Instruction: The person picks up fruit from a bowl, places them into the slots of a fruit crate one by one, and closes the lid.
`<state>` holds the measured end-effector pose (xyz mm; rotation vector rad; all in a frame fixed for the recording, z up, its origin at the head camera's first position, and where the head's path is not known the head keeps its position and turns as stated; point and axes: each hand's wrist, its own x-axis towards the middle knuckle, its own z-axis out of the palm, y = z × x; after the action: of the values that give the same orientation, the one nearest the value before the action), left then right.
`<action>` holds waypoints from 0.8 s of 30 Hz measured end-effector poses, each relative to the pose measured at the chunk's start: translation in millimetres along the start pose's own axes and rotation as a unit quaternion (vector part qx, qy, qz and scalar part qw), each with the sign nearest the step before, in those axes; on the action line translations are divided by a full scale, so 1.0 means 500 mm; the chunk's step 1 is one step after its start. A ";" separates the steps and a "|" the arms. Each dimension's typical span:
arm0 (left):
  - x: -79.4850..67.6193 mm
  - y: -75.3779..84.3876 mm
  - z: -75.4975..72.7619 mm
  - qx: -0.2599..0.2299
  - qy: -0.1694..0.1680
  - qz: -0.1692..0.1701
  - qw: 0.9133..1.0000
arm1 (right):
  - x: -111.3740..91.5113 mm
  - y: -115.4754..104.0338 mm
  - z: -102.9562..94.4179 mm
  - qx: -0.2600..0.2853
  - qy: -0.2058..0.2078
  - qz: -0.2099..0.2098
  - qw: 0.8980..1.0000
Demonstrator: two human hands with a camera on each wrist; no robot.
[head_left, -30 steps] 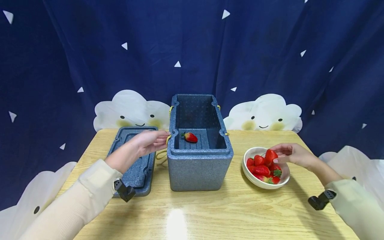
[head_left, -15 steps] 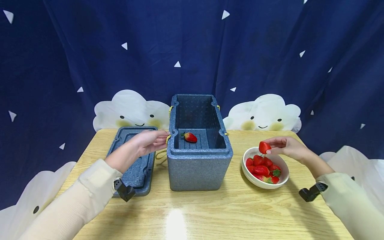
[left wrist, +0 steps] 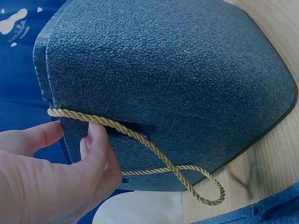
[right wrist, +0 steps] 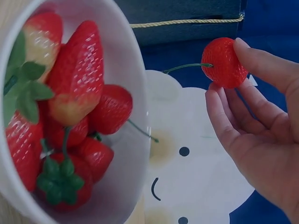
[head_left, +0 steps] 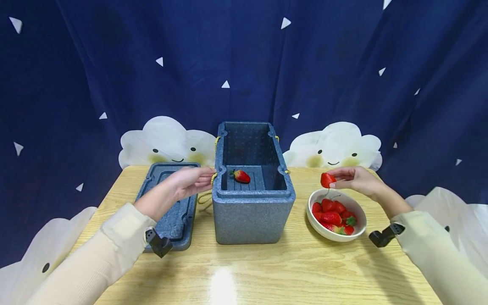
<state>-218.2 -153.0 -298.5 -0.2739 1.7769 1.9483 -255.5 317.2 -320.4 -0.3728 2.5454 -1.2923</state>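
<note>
My right hand [head_left: 357,181] pinches a small red strawberry [head_left: 327,180] with a thin green stem between thumb and fingers, above the far rim of a white bowl [head_left: 311,220]. Several strawberries [right wrist: 77,70] lie in that bowl, some with green leaves. In the middle stands a lidless blue-grey foam box [head_left: 251,220]; one strawberry [head_left: 242,176] rests on its ribbed floor. My left hand [head_left: 189,181] is at the left side of the box, fingers nearly straight. Seen from the left wrist, its fingertips [left wrist: 96,133] are right by the gold rope handle [left wrist: 156,151].
The flat blue-grey lid [head_left: 181,224] lies on the wooden table [head_left: 251,275] left of the box, beneath my left forearm. Behind the table hangs a dark blue curtain [head_left: 244,55] with white cloud shapes [head_left: 339,140].
My right hand has lifted the strawberry out of the bowl and moved it up and to the left. The left hand stays in place at the box.
</note>
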 end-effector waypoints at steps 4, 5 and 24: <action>0.001 -0.001 -0.001 -0.004 0.001 0.000 1.000 | 0.009 -0.008 0.003 0.016 0.004 -0.008 1.000; 0.001 -0.001 -0.001 -0.004 0.002 0.000 1.000 | 0.011 -0.009 0.003 0.020 0.004 -0.012 1.000; -0.002 -0.001 0.001 0.004 0.005 0.006 1.000 | 0.041 -0.048 0.011 0.082 0.007 -0.045 0.996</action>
<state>-216.8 -152.9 -298.6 -0.2713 1.7971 1.9512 -269.9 292.3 -306.2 -0.4493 2.4375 -1.5280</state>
